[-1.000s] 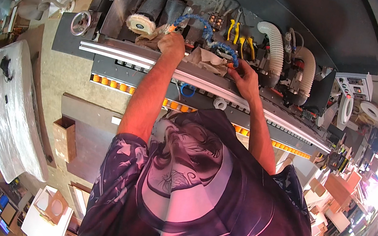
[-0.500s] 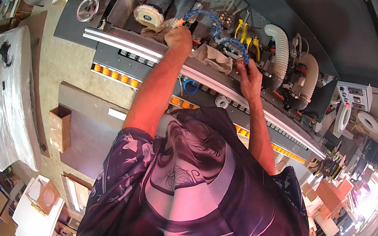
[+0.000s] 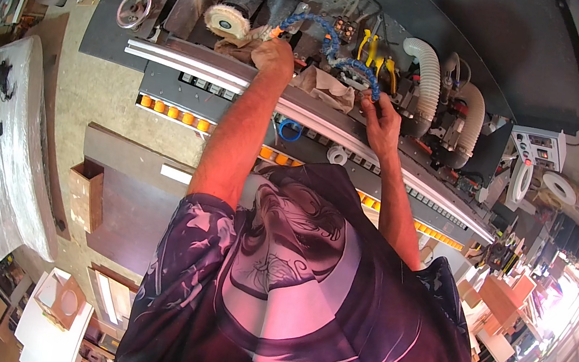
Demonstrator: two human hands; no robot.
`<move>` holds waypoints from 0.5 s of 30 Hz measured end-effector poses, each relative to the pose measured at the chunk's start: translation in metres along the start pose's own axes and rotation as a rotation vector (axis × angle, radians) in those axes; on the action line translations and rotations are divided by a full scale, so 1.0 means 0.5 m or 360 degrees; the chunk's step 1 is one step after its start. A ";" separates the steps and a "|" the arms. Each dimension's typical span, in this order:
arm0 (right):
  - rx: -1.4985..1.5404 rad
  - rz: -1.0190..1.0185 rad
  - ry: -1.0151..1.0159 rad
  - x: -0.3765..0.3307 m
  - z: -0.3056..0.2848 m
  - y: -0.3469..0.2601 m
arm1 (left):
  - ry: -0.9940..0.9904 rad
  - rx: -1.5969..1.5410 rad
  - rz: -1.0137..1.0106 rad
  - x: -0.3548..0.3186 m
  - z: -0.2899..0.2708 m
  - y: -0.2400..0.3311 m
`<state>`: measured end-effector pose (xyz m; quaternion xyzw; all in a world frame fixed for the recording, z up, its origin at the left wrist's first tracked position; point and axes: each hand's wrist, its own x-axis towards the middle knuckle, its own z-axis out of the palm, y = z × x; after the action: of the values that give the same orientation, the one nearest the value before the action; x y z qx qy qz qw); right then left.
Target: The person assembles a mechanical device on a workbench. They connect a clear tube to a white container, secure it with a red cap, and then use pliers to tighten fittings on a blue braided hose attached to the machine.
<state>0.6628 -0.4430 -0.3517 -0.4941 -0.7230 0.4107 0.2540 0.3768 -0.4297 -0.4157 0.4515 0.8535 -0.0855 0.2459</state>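
Hose: blue jointed hose arches over the open top of the machine, from beside the left hand across to the right hand
Right hand: right hand reaches over the silver rail; fingertips closed on the lower end of the blue jointed hose
Left hand: left hand curled on a brown rag just beside the white buffing wheel; how tightly it grips, cannot tell
Cloth: second tan cloth lies between the two hands, on the rail's far side
Near: yellow-handled tools behind the hose; two ribbed white ducts to the right
Front: row of orange rollers below the rail; grey handwheel at far left
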 end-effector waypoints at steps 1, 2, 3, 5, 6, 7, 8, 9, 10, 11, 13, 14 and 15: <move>0.0001 0.0017 -0.0004 -0.001 -0.001 0.001 | 0.0000 0.0009 0.0009 -0.001 0.001 0.000; 0.0001 0.0034 -0.0008 -0.001 -0.002 0.001 | 0.0001 0.0018 0.0018 -0.002 0.000 -0.001; 0.0003 0.0050 -0.0013 -0.002 -0.004 0.001 | 0.0002 0.0027 0.0027 -0.003 -0.001 -0.001; -0.0026 0.0086 -0.0013 -0.002 -0.005 0.016 | -0.0033 0.0065 0.0044 -0.006 -0.005 -0.001; -0.0041 0.0105 -0.0013 -0.003 -0.008 0.023 | -0.0050 0.0084 0.0054 -0.008 -0.008 0.000; -0.0050 0.0129 -0.0010 -0.004 -0.011 0.030 | -0.0045 0.0080 0.0058 -0.010 -0.011 0.000; -0.0060 0.0152 -0.0012 -0.005 -0.014 0.031 | -0.0040 0.0073 0.0059 -0.011 -0.010 -0.001; -0.0069 0.0175 -0.0013 -0.005 -0.016 0.031 | -0.0036 0.0067 0.0059 -0.011 -0.010 -0.002; -0.0095 0.0204 -0.0001 -0.005 -0.018 0.033 | -0.0024 0.0076 0.0041 -0.011 -0.010 -0.001; -0.0122 0.0233 0.0012 -0.006 -0.020 0.036 | -0.0015 0.0084 0.0024 -0.011 -0.009 0.001; -0.0145 0.0279 0.0002 -0.005 -0.026 0.039 | -0.0035 0.0103 0.0002 -0.011 -0.009 0.005; -0.0140 0.0299 -0.0018 -0.006 -0.030 0.040 | -0.0068 0.0116 0.0001 -0.018 -0.021 0.010; -0.0135 0.0320 -0.0038 -0.006 -0.032 0.041 | -0.0101 0.0129 0.0001 -0.023 -0.028 0.014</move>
<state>0.6867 -0.4368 -0.3606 -0.5695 -0.6895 0.4088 0.1819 0.3829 -0.4290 -0.3973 0.4583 0.8410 -0.1341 0.2544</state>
